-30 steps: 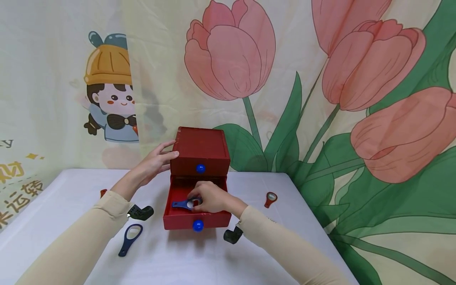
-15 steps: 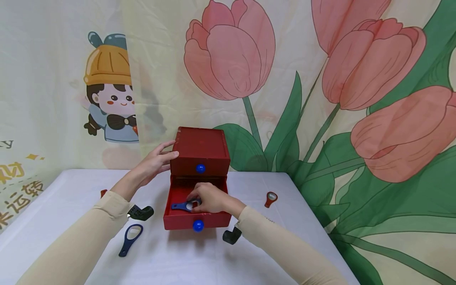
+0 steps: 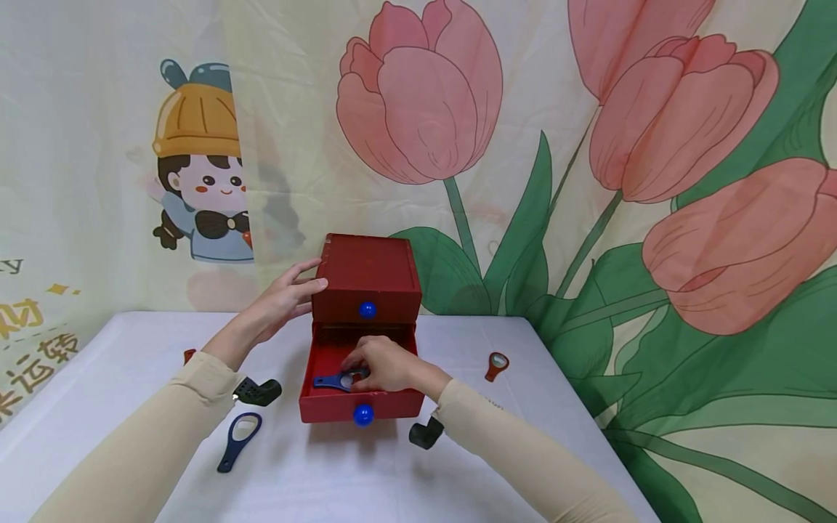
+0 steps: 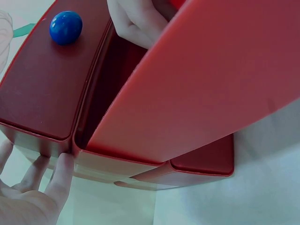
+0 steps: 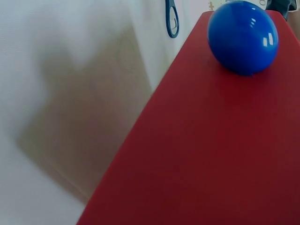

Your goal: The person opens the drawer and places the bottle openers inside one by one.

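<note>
A red two-drawer box point(image 3: 369, 263) stands on the table, its upper drawer closed and its lower drawer point(image 3: 320, 408) pulled out. Inside that drawer lies a blue magnifying glass point(image 3: 329, 381), its handle toward the left. My right hand point(image 3: 391, 365) reaches in from the right, fingers curled at the lens end and pinching it; they partly cover the lens. Against the upper left side of the box rests my left hand point(image 3: 284, 301), fingers extended; the left wrist view shows its fingertips point(image 4: 61, 173) touching the box side. The right wrist view shows the drawer front and its blue knob point(image 5: 243, 37).
A dark blue magnifying glass point(image 3: 230, 456) lies at the front left of the white-covered table point(image 3: 314, 487). To the right is a small red magnifying glass point(image 3: 492, 374). Part of a red object point(image 3: 189, 355) shows behind the left forearm.
The blue magnifying glass in the drawer has shifted very slightly left and its lens looks darker. The right hand has barely moved; the left hand stays on the box.
</note>
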A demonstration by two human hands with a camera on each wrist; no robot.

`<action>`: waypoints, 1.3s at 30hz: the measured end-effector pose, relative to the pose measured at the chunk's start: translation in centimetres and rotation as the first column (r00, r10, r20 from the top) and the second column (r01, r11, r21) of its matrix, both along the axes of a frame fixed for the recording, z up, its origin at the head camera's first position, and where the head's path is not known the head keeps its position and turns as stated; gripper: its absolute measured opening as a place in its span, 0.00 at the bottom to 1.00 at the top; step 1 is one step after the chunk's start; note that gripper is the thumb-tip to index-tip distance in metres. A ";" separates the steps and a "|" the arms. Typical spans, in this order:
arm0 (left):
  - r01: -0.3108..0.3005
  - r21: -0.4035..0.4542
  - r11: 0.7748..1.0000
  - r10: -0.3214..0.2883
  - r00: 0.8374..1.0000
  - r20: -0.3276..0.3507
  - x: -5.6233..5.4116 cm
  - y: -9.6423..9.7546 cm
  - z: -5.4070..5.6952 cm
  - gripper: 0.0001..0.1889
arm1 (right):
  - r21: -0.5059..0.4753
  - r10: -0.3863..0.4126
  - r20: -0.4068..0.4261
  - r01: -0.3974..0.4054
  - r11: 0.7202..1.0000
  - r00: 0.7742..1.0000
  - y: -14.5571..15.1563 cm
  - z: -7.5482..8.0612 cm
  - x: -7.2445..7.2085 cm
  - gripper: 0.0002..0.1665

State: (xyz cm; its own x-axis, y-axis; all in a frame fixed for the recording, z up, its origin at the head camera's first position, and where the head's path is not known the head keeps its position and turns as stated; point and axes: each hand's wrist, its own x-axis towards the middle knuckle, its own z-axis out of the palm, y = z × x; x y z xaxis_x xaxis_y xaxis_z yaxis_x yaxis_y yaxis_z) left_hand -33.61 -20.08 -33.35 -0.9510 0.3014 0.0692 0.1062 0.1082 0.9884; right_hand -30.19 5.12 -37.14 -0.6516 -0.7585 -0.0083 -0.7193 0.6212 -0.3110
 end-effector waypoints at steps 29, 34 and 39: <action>-0.001 -0.003 1.000 0.001 1.000 0.004 -0.2 -0.1 -0.1 0.45 | -0.247 -0.017 0.006 0.018 0.969 1.000 10.6 4.8 0.2 0.29; -0.007 -0.004 1.000 0.007 1.000 0.008 -0.2 -0.1 0.0 0.45 | -0.256 -0.058 0.003 0.057 0.965 0.998 13.9 4.3 -0.7 0.30; -0.017 -0.018 1.000 0.017 1.000 0.005 -0.2 -0.1 -0.1 0.46 | -0.249 -0.128 -0.012 0.121 0.961 0.992 17.2 3.4 -1.6 0.28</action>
